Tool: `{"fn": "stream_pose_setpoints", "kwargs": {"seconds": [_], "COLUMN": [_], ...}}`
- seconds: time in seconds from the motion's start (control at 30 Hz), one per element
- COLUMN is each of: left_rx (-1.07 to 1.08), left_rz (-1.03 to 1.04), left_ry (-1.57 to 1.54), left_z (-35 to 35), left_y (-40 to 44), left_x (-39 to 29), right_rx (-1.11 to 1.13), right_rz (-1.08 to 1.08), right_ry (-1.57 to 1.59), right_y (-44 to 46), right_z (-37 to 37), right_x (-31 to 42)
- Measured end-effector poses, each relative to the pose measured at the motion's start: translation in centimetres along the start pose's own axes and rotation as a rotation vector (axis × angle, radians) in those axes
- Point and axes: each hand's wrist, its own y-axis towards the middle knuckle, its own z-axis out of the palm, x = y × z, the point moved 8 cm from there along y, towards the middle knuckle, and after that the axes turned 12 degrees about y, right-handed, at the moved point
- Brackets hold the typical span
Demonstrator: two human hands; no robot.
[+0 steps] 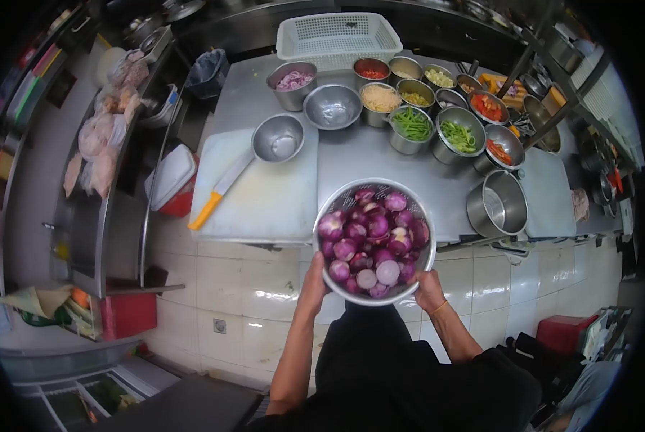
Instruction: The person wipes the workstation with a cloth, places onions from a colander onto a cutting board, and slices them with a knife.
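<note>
A metal colander (427,209) full of peeled red onions (376,234) is held between my two hands at the front edge of the steel table. My left hand (314,284) grips its lower left rim, and my right hand (429,289) has the lower right rim. A few onions near me show pale cut faces. To the left, a knife (225,183) with a yellow handle lies on a white cutting board (279,205). Its tip is close to a small steel bowl (278,138) standing on the same board.
Behind the board are a wider steel bowl (332,106), a pot of chopped onion (291,85) and a white plastic basket (339,37). Several pots of cut vegetables (411,126) crowd the right. An unfilled steel pot (496,204) stands near the front right. Shelving (121,165) runs along the left.
</note>
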Motion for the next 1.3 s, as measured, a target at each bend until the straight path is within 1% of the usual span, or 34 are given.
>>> {"fn": "stream_pose_setpoints", "kwargs": {"seconds": [0.03,0.13,0.17,0.23,0.27,0.3,0.33,0.4,0.47,0.5,0.57,0.6,0.63,0.67,0.7,0.73,0.8,0.87,0.9,0.93,0.97,1.0,1.03,1.07,1.1,1.17,1.2,1.23,1.27,1.3], "left_rx": [-0.05,-0.211,-0.283,-0.345,-0.374,-0.394,-0.37,-0.332,-0.298,-0.283,-0.181,-0.146,-0.111,-0.074,-0.039,-0.005,0.074,0.17,0.255,0.341,0.425,0.391,0.35,0.305,0.299,0.28,0.268,0.247,0.219,0.144], "left_rz": [-0.027,-0.026,0.045,0.188,0.215,0.192,0.187,0.186,0.171,0.168,0.057,0.001,-0.055,-0.107,-0.143,-0.175,-0.232,-0.27,-0.27,-0.272,-0.273,-0.257,-0.234,-0.212,-0.2,-0.166,-0.127,-0.087,-0.047,-0.023], "left_ry": [0.08,0.318,0.316,0.292,0.251,0.237,0.185,0.155,0.169,0.154,0.109,0.141,0.176,0.213,0.255,0.294,0.346,0.384,0.319,0.252,0.18,0.151,0.118,0.088,0.051,-0.028,-0.021,-0.016,-0.012,-0.016], "left_z": [-1.1,-5.2,-7.1,-10.6,-11.8,-13.2,-14.8,-17.0,-18.3,-18.4,-17.9,-17.5,-17.1,-16.8,-16.8,-16.9,-16.9,-16.4,-15.9,-15.7,-14.9,-14.9,-15.3,-16.3,-17.7,-20.6,-21.6,-22.9,-24.4,-25.3], "left_y": [1.5,4.1,5.3,7.5,8.3,9.8,11.8,15.9,20.8,22.9,28.0,30.1,32.1,34.0,36.2,38.5,41.4,43.2,44.3,45.5,46.1,45.9,44.9,44.1,43.4,42.7,42.1,41.3,40.5,39.6], "left_x": [-0.6,-5.8,-7.9,-12.8,-15.6,-17.7,-19.4,-22.9,-25.8,-27.3,-29.0,-29.4,-29.7,-30.3,-30.6,-30.5,-29.9,-29.6,-29.3,-28.8,-28.6,-28.8,-29.2,-29.3,-29.2,-29.4,-29.6,-30.0,-30.5,-31.1], "right_rx": [0.003,-0.064,-0.067,-0.079,-0.092,-0.104,-0.115,-0.125,-0.142,-0.179,-0.343,-0.427,-0.387,-0.536,-0.66,-0.775,-0.689,-0.391,-0.271,-0.255,-0.275,-0.288,-0.343,-0.313,-0.36,-0.353,-0.343,-0.356,-0.315,-0.271], "right_rz": [-0.031,-0.077,-0.065,-0.037,-0.037,-0.039,-0.044,-0.032,-0.024,-0.024,-0.03,-0.036,-0.202,-0.457,-0.742,-1.027,-1.206,-1.027,-0.892,-0.769,-0.62,-0.577,-0.506,-0.377,-0.356,-0.364,-0.362,-0.436,-0.411,-0.385], "right_ry": [0.039,-0.009,0.011,0.043,0.062,0.082,0.104,0.045,-0.011,-0.054,0.058,0.115,-0.035,-0.229,-0.419,-0.619,-0.715,-0.612,-0.434,-0.423,-0.648,-0.566,-0.649,-0.506,-0.47,-0.464,-0.464,-0.477,-0.534,-0.589], "right_y": [1.2,4.2,5.0,5.7,5.9,5.9,6.1,6.0,5.8,4.6,4.8,4.5,3.8,3.3,1.2,-1.2,-2.8,1.2,4.3,7.6,10.9,15.1,19.1,20.2,21.8,24.9,26.1,26.6,27.6,27.9], "right_z": [1.2,1.2,1.2,1.2,1.2,1.3,1.5,1.2,1.4,3.4,0.7,-0.4,1.0,-1.8,0.9,6.0,16.1,22.5,25.5,27.1,28.7,28.5,28.4,30.2,30.7,30.7,31.0,32.3,33.8,36.0], "right_x": [0.8,2.3,2.7,3.3,3.5,3.7,3.9,4.2,4.6,5.5,4.6,4.1,6.0,6.9,8.9,10.8,13.6,14.0,13.8,13.3,13.3,12.2,11.8,11.9,11.8,11.7,11.5,11.8,11.8,12.1]}}
